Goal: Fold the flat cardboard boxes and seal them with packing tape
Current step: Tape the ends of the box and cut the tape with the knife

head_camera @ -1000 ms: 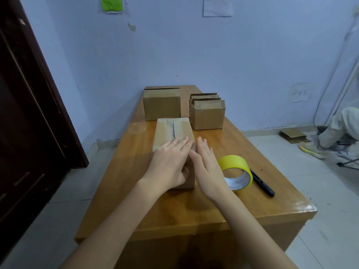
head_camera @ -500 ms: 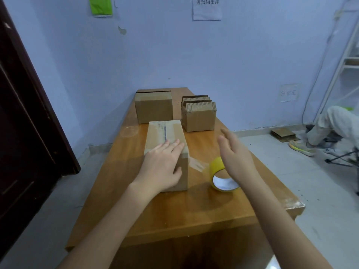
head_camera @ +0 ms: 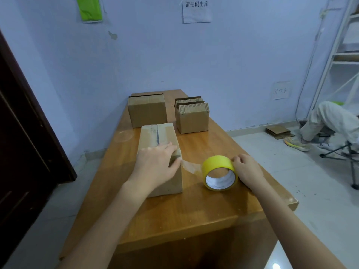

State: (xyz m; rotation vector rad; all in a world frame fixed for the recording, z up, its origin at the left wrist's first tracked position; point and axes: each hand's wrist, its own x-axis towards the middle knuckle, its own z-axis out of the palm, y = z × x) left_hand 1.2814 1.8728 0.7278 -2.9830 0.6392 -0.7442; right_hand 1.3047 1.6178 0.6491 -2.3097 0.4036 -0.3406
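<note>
Fingers of the left hand (head_camera: 155, 166) lie pretty much flat on top of the long brown cardboard box (head_camera: 160, 156), thumb down its right side, pressing it onto the wooden table (head_camera: 194, 210). Right hand (head_camera: 247, 170) has its fingers curled on the yellow roll of packing tape (head_camera: 219, 172) just right of the box, with a clear strip (head_camera: 191, 167) running from roll to box. Two more cardboard boxes (head_camera: 147, 112) (head_camera: 192, 117) sit at the far end.

Two bare forearms — no sleeves
</note>
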